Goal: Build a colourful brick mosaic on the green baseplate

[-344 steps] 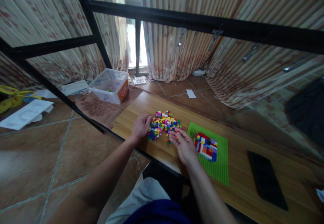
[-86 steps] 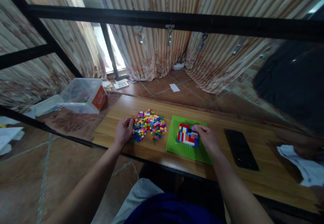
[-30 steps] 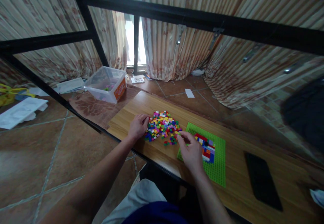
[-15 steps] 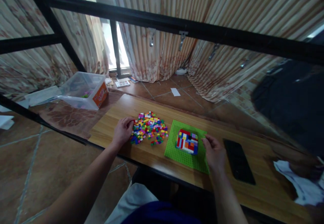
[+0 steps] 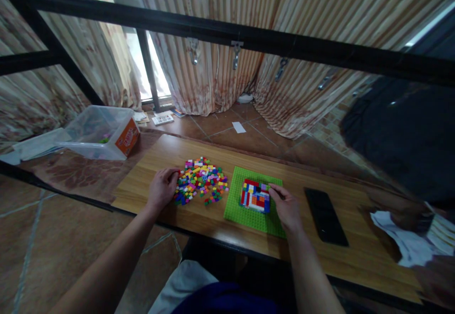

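A loose heap of small multicoloured toy bricks (image 5: pixel 202 181) lies on the wooden table. At its left edge rests my left hand (image 5: pixel 164 186), fingers curled together; some red shows at the fingertips, but what they hold is hidden. To the right, a green baseplate (image 5: pixel 232 205) carries a low, roughly square build of mixed bricks (image 5: pixel 255 196). My right hand (image 5: pixel 286 207) reaches over the plate's right side, thumb and finger pinched at the build's upper right corner. A small greenish brick seems to be between them, partly hidden.
A black phone (image 5: pixel 326 217) lies right of the baseplate. Farther right are crumpled white papers (image 5: pixel 394 238) beside a person in dark clothes (image 5: pixel 401 139). A clear plastic box (image 5: pixel 95 131) stands on the floor at left. A black metal bar (image 5: pixel 213 30) crosses above the table.
My right hand has moved left from beside the build to its upper right corner. My left hand stays at the heap's left edge. The whole view has shifted slightly.
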Demonstrator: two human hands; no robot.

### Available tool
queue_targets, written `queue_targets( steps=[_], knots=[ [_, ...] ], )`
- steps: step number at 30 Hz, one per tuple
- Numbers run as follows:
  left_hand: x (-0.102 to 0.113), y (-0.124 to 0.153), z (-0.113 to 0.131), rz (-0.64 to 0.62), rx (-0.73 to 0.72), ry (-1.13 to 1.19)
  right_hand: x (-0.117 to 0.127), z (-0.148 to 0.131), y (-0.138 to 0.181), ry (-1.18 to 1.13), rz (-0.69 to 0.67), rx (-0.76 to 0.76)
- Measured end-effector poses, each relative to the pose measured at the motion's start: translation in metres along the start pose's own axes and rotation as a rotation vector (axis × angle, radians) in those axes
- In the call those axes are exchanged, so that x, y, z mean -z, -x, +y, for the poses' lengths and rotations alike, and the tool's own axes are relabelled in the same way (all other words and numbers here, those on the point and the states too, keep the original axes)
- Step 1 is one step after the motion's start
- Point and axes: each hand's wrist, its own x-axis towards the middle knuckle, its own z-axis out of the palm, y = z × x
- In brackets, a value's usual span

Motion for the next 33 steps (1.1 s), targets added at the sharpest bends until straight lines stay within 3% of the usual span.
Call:
queue_targets(
  steps=[18, 30, 33],
  knots=[
    [-0.001, 0.000, 0.000, -0.007, -0.019, 0.000, 0.007, -0.010, -0.006, 0.127, -0.083, 0.043],
    [0.000, 0.000, 0.000, 0.000, -0.049, 0.004, 0.008, -0.001, -0.005, 0.155, -0.150, 0.118],
    [-0.001, 0.000, -0.001, -0.001, -0.049, 0.004, 0.012, 0.005, -0.003, 0.098, -0.111, 0.090]
  ],
)
